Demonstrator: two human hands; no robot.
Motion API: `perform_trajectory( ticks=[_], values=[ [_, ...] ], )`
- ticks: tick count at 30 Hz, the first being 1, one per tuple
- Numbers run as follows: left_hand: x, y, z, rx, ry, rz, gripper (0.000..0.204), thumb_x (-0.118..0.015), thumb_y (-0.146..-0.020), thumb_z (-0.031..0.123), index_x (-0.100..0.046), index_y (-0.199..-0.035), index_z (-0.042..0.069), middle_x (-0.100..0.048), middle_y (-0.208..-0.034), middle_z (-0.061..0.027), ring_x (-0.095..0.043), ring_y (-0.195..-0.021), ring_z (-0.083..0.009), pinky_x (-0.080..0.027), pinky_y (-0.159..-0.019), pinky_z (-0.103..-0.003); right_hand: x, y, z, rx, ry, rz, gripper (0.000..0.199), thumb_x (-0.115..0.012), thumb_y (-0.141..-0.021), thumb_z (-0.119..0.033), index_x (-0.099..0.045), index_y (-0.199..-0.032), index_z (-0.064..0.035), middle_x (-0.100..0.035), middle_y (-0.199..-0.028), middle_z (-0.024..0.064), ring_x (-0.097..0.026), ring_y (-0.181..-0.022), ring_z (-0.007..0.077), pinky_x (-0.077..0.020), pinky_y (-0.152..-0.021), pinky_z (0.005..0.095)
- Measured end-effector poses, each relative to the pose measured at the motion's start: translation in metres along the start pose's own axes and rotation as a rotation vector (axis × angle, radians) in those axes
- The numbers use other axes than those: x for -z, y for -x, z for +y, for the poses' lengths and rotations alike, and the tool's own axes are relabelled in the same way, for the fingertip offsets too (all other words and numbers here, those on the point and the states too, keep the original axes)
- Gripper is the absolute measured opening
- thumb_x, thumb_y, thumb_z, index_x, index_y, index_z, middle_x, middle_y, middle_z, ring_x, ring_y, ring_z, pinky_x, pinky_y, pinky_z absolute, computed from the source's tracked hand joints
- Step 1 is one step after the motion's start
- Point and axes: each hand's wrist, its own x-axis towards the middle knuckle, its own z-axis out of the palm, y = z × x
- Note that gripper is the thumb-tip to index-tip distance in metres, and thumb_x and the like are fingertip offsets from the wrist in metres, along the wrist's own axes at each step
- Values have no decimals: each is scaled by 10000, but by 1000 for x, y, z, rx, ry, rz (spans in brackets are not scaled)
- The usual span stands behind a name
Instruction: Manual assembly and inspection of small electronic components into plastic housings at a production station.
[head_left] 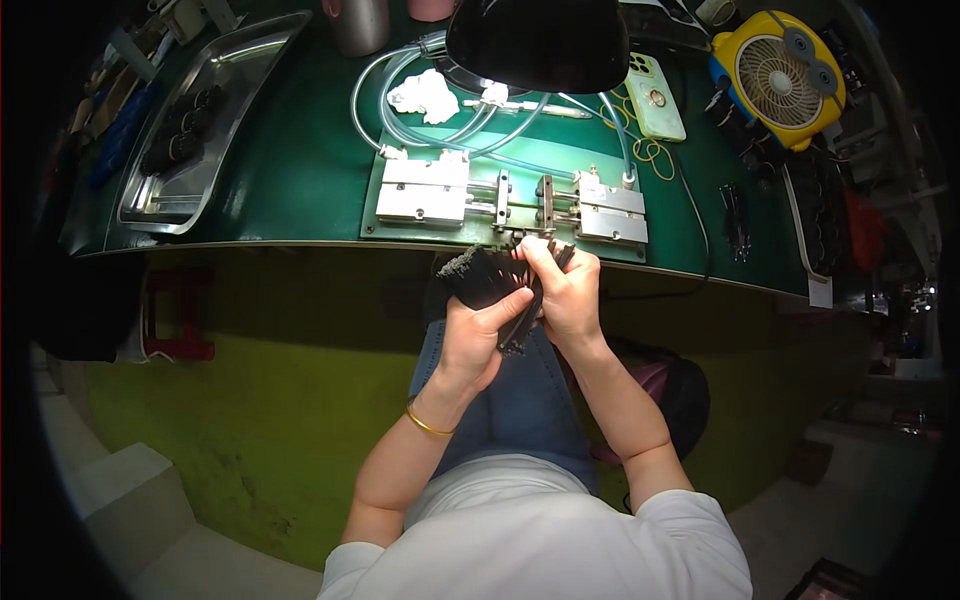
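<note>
A thick bundle of thin black strips [482,280] is gripped by my left hand [474,335], thumb laid across it, just off the table's front edge. My right hand [568,295] pinches some of the black strips at the bundle's right side, close to the fixture. Right behind my hands stands a pneumatic fixture on a pale green plate [400,222]. It has a silver cylinder block [424,190] on the left and another silver block [612,213] on the right, with dark metal jaws [545,203] between them. My fingers partly hide the strips' ends.
Clear air hoses [385,75] loop behind the fixture, under a black lamp shade [540,45]. A metal tray [205,190] with black bundles lies left. Rightward are a phone [655,98], rubber bands [655,160], loose black strips [737,225] and a yellow fan [780,80].
</note>
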Motion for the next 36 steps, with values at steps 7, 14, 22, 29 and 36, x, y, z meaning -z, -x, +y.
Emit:
perform_trajectory(
  ticks=[7, 14, 22, 29, 36],
  values=[
    [-2, 0, 3, -3, 45, -13, 172, -575, -794, 7, -558, -965, 6, -590, -841, -53, -570, -707, -132, -483, -636, -259, -2, 3, -4, 8, 43, -12, 215, -595, -819, -182, -631, -700, -7, -540, -527, 2, -427, -367, 38, -312, -302, 194],
    [-2, 4, 2, -16, 57, 8, 160, -567, -796, 3, -556, -956, 7, -582, -850, -56, -567, -705, -139, -482, -632, -269, -4, 8, -7, 62, 88, -56, 201, -591, -826, -182, -642, -750, -3, -551, -543, -1, -432, -378, 34, -318, -307, 189],
    [-5, 10, -2, -40, 36, 13, 120, -552, -813, 28, -535, -931, 16, -564, -796, -52, -557, -648, -151, -463, -562, -271, -1, 11, -9, 19, 73, -57, 187, -571, -837, -169, -651, -783, -9, -566, -559, 0, -445, -387, 33, -325, -314, 187],
    [-1, 3, -5, -24, 2, 34, 128, -560, -810, 34, -536, -935, 20, -566, -796, -49, -558, -655, -145, -466, -566, -269, 0, 7, -4, 48, 111, -19, 190, -559, -838, -157, -644, -760, -6, -561, -555, -3, -432, -399, 23, -304, -329, 178],
    [-2, 0, -1, -7, 6, 42, 114, -590, -788, 18, -561, -898, 20, -588, -794, -52, -569, -670, -138, -484, -623, -263, -1, 3, 0, 64, 102, 37, 205, -568, -830, -173, -645, -751, 0, -566, -540, 13, -446, -377, 40, -324, -311, 192]
  ],
)
